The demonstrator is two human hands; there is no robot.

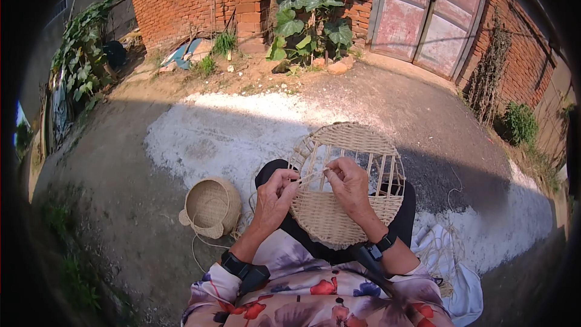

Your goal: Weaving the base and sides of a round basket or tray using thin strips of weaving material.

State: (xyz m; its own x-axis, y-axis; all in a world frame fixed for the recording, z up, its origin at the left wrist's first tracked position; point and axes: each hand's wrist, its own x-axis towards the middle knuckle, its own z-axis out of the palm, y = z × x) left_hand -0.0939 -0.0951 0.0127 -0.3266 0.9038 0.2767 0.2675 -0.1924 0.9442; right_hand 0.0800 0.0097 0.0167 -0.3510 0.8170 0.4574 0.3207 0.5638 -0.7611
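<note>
Brick wall (187, 9) beyond; pale strand (312, 176) in the fingers (343, 168), wicker piece (324, 211) beneath.

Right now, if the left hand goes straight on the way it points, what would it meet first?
Past the strand it pinches, the left hand would probably first meet the large flat basket, at its open left part; the height between them is unclear.

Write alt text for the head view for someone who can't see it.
A person's left hand and right hand hold a pale strand over a round, partly woven wicker piece on their lap. A basket sits on the ground to the left; beyond are a brick wall and weathered red doors.
</note>
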